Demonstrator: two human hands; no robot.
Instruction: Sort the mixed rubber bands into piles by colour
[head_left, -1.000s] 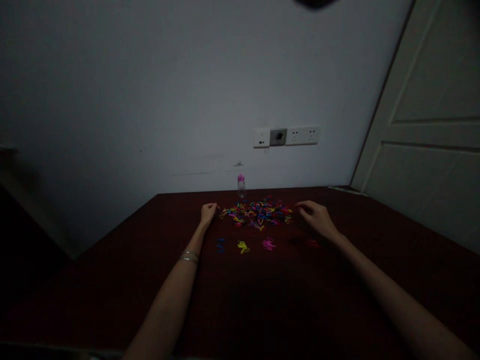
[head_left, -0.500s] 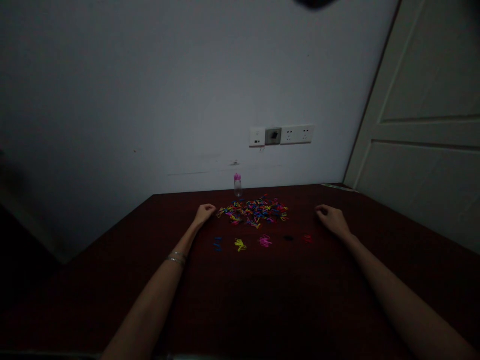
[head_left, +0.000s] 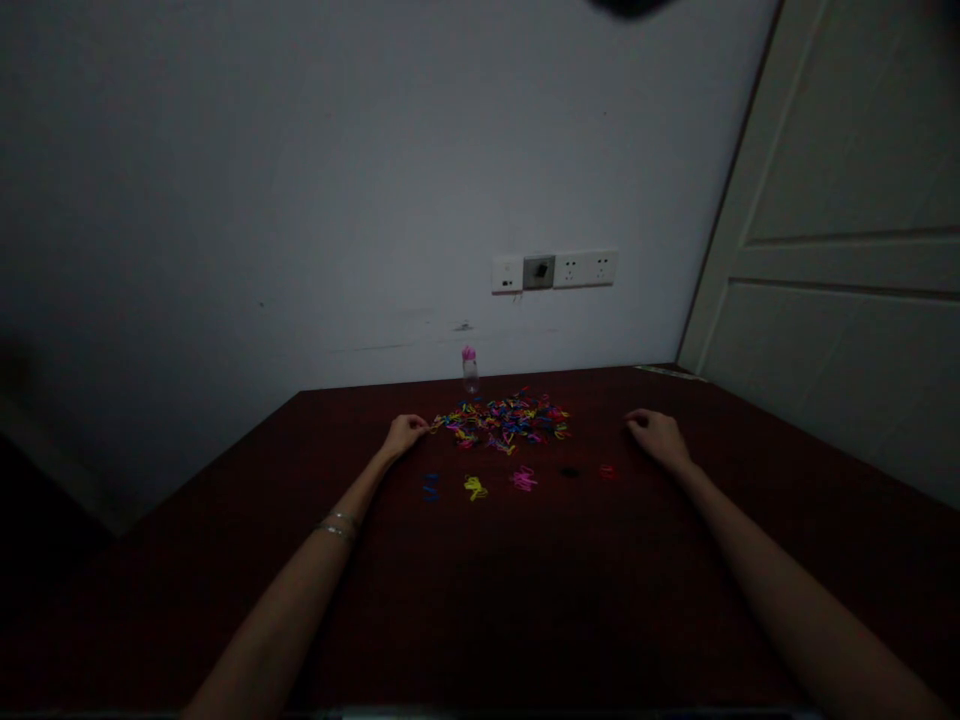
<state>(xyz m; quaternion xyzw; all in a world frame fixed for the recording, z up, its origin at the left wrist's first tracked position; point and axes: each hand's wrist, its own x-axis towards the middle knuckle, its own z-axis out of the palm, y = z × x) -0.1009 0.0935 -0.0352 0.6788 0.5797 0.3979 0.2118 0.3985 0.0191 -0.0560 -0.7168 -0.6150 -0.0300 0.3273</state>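
Five little bunches are set out: blue (head_left: 430,488), yellow (head_left: 475,488), pink (head_left: 523,479), black (head_left: 570,471) and red (head_left: 607,471). Lots more bits sit mixed in the big pile (head_left: 510,422) on the worktop (head_left: 480,580). The left hand (head_left: 405,433) is at its edge, the right hand (head_left: 660,438) away from it. I can't tell if their fingers are closed.

Near frame centre, the dark red table (head_left: 480,590) is occupied by a bottle (head_left: 470,372), a multicoloured pile (head_left: 514,420) and, lower, five single-coloured clusters (head_left: 524,479).
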